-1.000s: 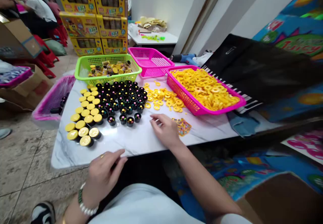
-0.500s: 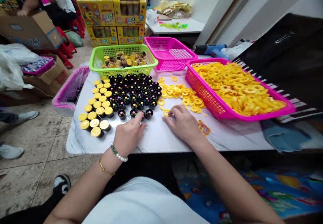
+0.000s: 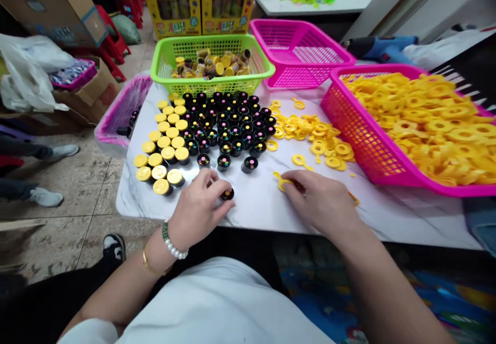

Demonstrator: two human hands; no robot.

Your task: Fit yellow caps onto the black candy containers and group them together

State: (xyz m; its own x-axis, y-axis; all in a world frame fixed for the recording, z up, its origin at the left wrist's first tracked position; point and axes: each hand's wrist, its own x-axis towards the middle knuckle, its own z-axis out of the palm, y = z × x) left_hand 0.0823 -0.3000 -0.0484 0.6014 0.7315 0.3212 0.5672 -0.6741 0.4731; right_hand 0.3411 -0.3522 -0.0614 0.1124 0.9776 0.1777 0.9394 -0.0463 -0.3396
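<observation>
Between the thumb and fingers of my left hand (image 3: 201, 199) is a small black cup (image 3: 227, 194) with bits inside, low over the table's front. My right hand (image 3: 321, 199) pinches a yellow plastic ring with a tab (image 3: 284, 182); part of it is hidden by the fingers. Ahead of my left hand stand many black cups (image 3: 232, 127) holding coloured beads, some with pink or yellow ones. To their left are rows of black cups topped with yellow caps (image 3: 163, 141). Beyond my right hand lies a loose pile of yellow rings (image 3: 310, 129).
A pink basket (image 3: 372, 147) heaped with yellow rings stands at the right. Behind are a green basket (image 3: 211, 83) of small capped tubes and another pink basket (image 3: 302, 70). A blue tool (image 3: 391, 49) lies at the back right. A lined pink bin (image 3: 112, 111) is left of the table.
My left hand has drawn a black cup back from the front row toward me. My right hand has picked up a yellow ring. The view has tilted down.
</observation>
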